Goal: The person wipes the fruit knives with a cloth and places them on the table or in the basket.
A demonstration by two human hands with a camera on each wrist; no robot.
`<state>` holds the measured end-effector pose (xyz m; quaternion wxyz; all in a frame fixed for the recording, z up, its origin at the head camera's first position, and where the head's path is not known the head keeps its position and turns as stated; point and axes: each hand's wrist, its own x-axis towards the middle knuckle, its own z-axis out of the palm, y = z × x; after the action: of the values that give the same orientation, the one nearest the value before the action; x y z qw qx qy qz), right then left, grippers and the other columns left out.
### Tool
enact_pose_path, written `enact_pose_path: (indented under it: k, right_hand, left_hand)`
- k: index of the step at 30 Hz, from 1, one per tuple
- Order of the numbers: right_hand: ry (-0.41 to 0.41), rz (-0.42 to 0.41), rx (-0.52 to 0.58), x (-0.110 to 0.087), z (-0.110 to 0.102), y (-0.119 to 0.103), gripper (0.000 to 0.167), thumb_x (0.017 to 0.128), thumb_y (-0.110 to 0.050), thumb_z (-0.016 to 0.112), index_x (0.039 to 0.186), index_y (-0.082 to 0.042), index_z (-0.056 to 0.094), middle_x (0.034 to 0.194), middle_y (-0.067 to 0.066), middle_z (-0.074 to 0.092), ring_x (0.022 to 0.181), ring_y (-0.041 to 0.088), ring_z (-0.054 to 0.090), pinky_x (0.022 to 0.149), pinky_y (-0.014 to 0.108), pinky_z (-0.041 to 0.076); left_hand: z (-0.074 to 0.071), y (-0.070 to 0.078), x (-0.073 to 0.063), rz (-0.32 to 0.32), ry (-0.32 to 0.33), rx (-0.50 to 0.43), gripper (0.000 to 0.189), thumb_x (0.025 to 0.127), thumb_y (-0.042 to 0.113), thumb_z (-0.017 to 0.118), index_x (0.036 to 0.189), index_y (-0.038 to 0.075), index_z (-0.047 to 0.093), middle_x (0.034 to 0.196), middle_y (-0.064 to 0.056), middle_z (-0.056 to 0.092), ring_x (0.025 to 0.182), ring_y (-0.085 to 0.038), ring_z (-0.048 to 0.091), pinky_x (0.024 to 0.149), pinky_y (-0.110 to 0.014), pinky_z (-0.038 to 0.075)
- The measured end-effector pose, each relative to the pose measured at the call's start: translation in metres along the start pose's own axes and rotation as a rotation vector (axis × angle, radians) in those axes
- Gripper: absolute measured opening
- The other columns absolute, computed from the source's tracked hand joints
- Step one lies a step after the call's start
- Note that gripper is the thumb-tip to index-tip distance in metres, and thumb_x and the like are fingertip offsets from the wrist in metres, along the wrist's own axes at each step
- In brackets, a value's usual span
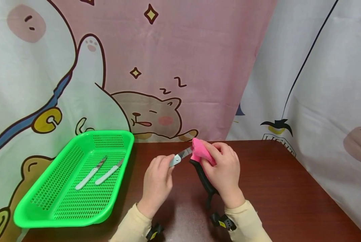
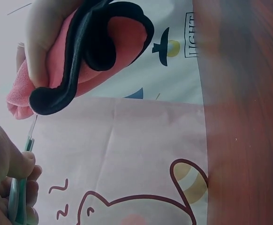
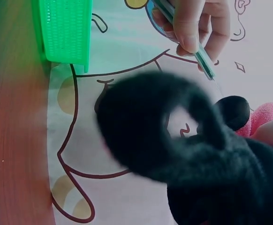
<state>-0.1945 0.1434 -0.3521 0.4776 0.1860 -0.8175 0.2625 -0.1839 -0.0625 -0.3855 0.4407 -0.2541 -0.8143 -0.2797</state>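
Note:
My left hand [image 1: 157, 179] grips a folding knife [image 1: 175, 161] by its pale handle, the blade pointing up and to the right. Pinched in my right hand [image 1: 225, 168] is a pink cloth [image 1: 202, 150] with a black edge, folded over the end of the blade, so the tip is hidden. The cloth's black border hangs in a loop below the fingers. From the left wrist, the thin blade runs up to the folded cloth [image 2: 132, 40]. The right wrist view has the black border blurred up close, with the knife handle [image 3: 204, 63] behind it.
A green plastic basket [image 1: 113, 198] with perforated sides stands on the left of the brown table [image 1: 277, 188]. Inside it lie two knives with pale handles [image 1: 86, 178]. A curtain with cartoon animals [image 1: 180, 43] hangs behind the table's far edge.

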Motion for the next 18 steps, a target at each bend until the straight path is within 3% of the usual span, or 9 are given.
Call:
enact_pose_path:
  k: [18]
  right_hand:
    - [0.043,0.037,0.017,-0.001,-0.009,0.014,0.037,0.076,-0.009,0.074,0.113,-0.013,0.074,0.092,0.012,0.064,0.084,0.03,0.06,0.073,0.048,0.046]
  left_hand:
    - [-0.003,-0.006,0.001,0.017,0.026,-0.022,0.041,0.074,-0.011,0.079,0.111,-0.001,0.064,0.095,-0.012,0.062,0.084,-0.027,0.059,0.072,-0.038,0.055]
